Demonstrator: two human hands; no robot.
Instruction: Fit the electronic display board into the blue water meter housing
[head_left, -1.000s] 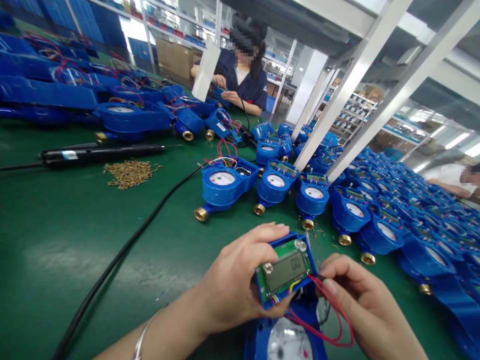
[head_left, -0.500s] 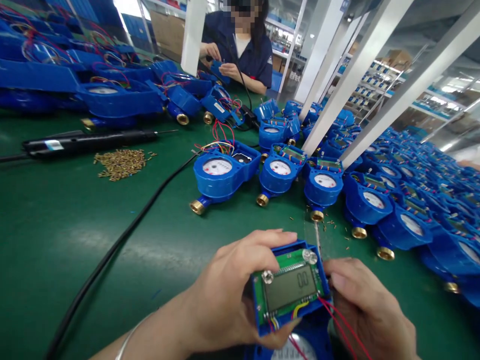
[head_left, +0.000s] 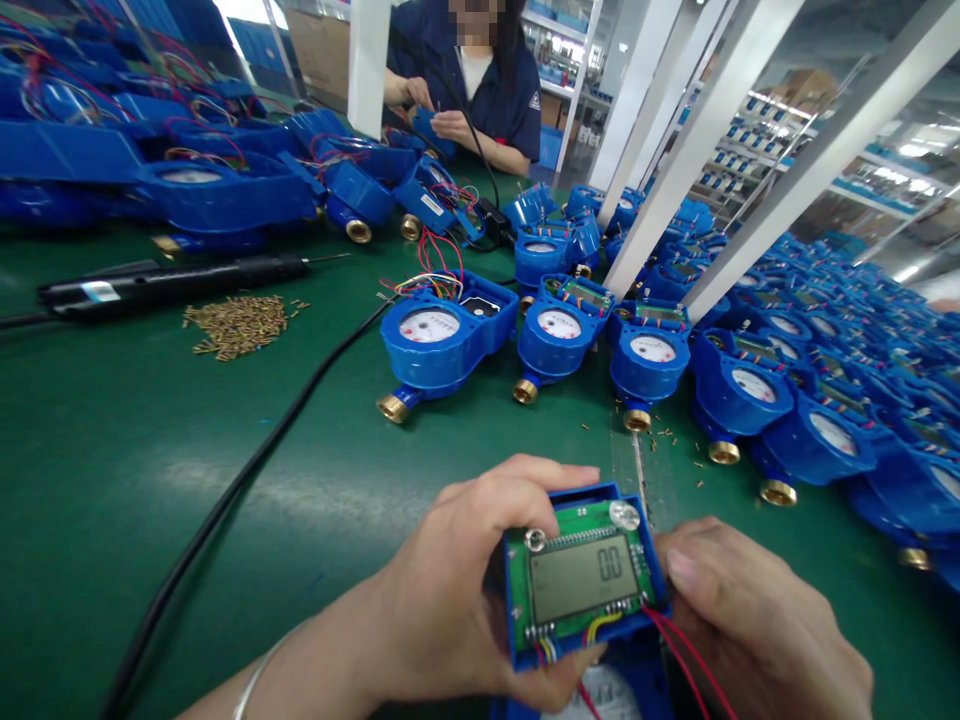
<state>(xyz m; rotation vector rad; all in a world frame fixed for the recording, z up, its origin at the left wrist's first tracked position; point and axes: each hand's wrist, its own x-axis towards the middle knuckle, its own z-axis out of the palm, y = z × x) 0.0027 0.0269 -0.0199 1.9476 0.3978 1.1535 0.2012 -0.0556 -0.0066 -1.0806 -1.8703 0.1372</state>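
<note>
The left hand (head_left: 442,570) grasps a blue-framed green circuit board (head_left: 581,520), fingers curled over its far edge and thumb tucked beneath, while the right hand (head_left: 757,610) closes against its right edge; whether that hand pinches the board or only steadies it is hidden. The board is held near the bench's near edge, just above an opened blue water meter (head_left: 600,695). The work in hand appears to be handling this wired display board, whose LCD screen (head_left: 577,578) shows two zeros; any further handling calls for care with the two loose red wires (head_left: 686,650). Two silver screw heads (head_left: 624,515) sit on the board. Farther out, four whole meters (head_left: 555,340) stand in a row on the green bench mat (head_left: 112,450), and too many to count crowd the right and far left. To the left lie one black electric screwdriver (head_left: 165,280) and one pile of brass pins (head_left: 236,325). One co-worker (head_left: 465,70) works at the far side, hands on a blue part.
</note>
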